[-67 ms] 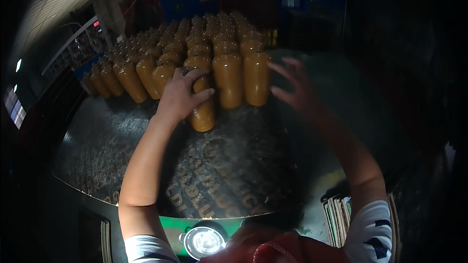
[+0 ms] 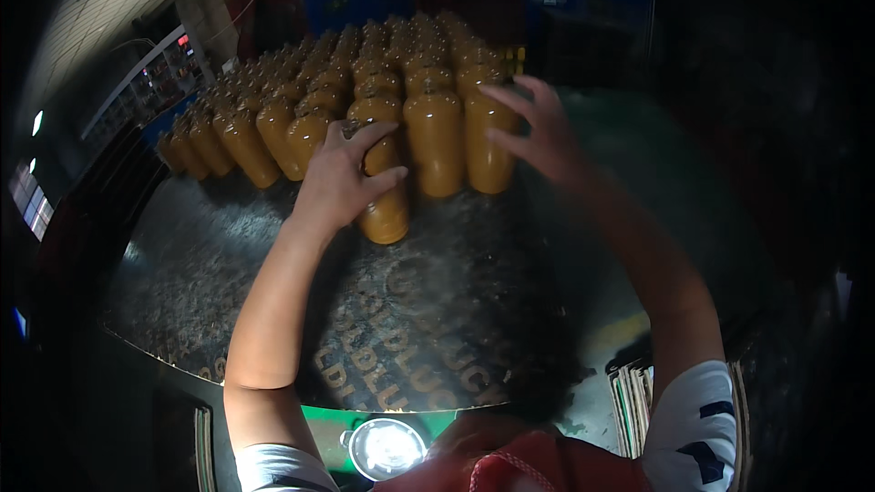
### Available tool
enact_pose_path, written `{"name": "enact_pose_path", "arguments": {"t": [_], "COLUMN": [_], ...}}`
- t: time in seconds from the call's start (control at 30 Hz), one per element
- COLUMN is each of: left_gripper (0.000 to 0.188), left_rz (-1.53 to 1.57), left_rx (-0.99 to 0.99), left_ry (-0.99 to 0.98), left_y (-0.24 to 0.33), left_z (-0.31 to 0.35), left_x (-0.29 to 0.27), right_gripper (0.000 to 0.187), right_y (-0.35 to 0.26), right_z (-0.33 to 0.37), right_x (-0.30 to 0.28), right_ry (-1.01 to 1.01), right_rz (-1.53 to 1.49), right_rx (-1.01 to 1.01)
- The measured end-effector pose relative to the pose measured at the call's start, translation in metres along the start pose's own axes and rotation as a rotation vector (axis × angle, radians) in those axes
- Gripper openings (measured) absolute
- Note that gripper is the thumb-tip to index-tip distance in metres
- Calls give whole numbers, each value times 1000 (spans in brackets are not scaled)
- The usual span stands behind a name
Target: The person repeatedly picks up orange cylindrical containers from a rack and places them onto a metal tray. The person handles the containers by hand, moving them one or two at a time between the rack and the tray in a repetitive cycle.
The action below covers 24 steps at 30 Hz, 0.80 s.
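Observation:
My left hand [image 2: 342, 173] is wrapped round the upper part of an amber-brown bottle [image 2: 385, 220] that stands closest to me, ahead of the packed rows. Its base appears to rest on the dark tabletop [image 2: 273, 255]. My right hand [image 2: 544, 135] reaches to the rightmost front bottle [image 2: 489, 159], thumb and fingers spread apart at its right side and shoulder. Whether those fingers touch the bottle I cannot tell. Between the two stands another bottle [image 2: 434, 150] of the same kind, touched by neither hand.
Many similar bottles [image 2: 246, 150] stand in rows across the far half of the table. A round, brightly lit metal pan [image 2: 386, 449] sits on a green surface at the near edge. Flat stacked boards [image 2: 632, 405] lie at the lower right. A blue wall [image 2: 351, 14] rises behind.
My right hand has moved left, from beside the rightmost bottle until its fingers overlap it in view. My left hand stays on the nearest bottle. The view has shifted slightly.

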<state>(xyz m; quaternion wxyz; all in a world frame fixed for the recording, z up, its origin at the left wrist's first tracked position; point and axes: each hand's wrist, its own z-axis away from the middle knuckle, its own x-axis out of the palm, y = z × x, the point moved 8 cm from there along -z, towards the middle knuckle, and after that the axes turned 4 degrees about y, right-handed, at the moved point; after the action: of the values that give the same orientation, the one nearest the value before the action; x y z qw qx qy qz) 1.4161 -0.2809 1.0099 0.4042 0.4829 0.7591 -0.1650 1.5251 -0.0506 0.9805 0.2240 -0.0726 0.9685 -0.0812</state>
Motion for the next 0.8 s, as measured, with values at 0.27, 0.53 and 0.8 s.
{"name": "enact_pose_path", "arguments": {"t": [0.27, 0.53, 0.8], "left_gripper": [55, 53, 54], "left_rz": [0, -7, 922], "left_rx": [22, -84, -550], "left_ry": [144, 653, 1041], "left_y": [-15, 10, 40], "left_z": [16, 160, 397], "left_x": [-2, -61, -109], "right_gripper": [42, 42, 48], "right_y": [10, 50, -52], "right_z": [-24, 81, 159], "right_x": [52, -25, -62], "right_ry": [-72, 335, -20], "right_rz": [-13, -700, -1771], "right_rx": [109, 290, 921]}}
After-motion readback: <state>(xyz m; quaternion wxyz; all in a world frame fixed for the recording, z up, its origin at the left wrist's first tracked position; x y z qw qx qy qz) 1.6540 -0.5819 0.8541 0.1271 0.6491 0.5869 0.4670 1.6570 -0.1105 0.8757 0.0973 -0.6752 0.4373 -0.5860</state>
